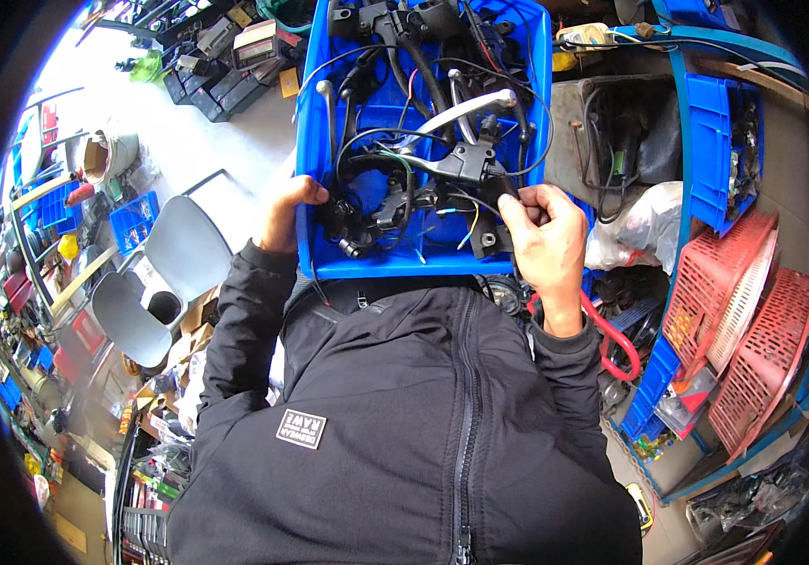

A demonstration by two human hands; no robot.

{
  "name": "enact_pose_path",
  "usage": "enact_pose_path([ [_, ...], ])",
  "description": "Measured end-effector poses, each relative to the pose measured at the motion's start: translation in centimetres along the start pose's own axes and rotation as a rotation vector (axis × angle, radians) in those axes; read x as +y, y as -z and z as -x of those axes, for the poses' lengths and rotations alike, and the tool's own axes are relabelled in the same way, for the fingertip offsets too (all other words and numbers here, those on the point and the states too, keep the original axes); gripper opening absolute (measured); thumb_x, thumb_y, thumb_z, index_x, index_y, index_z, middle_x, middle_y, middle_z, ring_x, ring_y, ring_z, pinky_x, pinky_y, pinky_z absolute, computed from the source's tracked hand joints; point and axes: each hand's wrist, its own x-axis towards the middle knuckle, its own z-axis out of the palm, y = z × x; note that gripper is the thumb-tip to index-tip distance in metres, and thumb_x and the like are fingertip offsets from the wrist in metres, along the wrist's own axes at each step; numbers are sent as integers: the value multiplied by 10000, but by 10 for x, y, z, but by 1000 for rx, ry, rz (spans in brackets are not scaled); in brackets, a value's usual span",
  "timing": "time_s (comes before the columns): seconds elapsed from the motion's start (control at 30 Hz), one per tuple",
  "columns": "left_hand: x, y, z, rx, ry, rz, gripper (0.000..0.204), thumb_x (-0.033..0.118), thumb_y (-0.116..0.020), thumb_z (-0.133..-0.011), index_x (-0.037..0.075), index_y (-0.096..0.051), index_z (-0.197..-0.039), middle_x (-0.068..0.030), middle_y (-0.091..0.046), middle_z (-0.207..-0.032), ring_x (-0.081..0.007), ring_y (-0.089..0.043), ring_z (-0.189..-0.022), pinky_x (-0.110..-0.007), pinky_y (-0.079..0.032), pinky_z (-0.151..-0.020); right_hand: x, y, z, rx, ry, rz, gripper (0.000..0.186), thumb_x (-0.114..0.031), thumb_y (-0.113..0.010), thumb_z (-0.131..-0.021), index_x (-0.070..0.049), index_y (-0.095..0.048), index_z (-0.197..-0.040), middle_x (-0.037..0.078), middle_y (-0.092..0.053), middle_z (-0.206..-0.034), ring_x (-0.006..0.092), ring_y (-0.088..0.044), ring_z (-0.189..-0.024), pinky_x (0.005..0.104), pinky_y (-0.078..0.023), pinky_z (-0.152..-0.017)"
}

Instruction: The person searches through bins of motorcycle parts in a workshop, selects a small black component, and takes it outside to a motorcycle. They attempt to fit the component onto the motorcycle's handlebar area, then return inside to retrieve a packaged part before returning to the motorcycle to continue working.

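A blue plastic crate (423, 266) is held up in front of my torso, full of brake lever assemblies with silver levers (465, 108), black housings (468, 160), hoses and thin wires. My left hand (284, 212) grips the crate's left side, thumb over the rim, other fingers hidden. My right hand (545, 235) is at the right side, thumb and curled fingers on a black part of a lever assembly (503, 188) inside the crate. Whether that part is lifted off the others, I cannot tell.
On the right are a metal rack (682, 160), another blue bin (710, 141), red perforated baskets (705, 292) and white plastic bags (630, 235). On the left are a grey chair (183, 250), cluttered shelving (47, 207) and a white bucket (103, 155). Dark boxes (216, 80) lie on the floor beyond.
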Motion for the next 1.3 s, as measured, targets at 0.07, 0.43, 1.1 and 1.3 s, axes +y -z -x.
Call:
enact_pose_path([
  [0.07,-8,9,-2,24,6,5,484,216,-695,-792,15,-646,-1229,-45,-674,-905,-148,-605,-829,-295,-499,-867,-1,0,0,49,35,64,196,-131,-816,-879,43,-734,-917,67,-661,-807,123,-581,-674,294,-482,-622],
  [0.43,-25,24,-2,34,-7,90,202,248,-710,-841,50,-678,-857,-72,-695,-894,-183,-639,-862,-345,-519,-877,-33,-11,24,-118,541,425,246,-193,-820,-855,-19,-766,-1021,112,-680,-867,319,-628,-873,452,-489,-775],
  [1.1,-16,-7,14,94,32,131,564,137,-670,-781,5,-626,-1328,-63,-704,-1006,-163,-638,-874,-314,-535,-854,-31,-33,36,-153,87,-54,208,45,-692,-853,-4,-685,-1055,20,-682,-719,24,-597,-585,252,-444,-532],
  [1.3,-33,22,7,38,18,157,187,175,-699,-821,30,-709,-939,-67,-711,-911,-169,-644,-840,-325,-533,-841,-39,1,45,-205,-169,-257,78,75,-632,-912,22,-677,-948,-24,-672,-806,1,-575,-658,173,-432,-586],
])
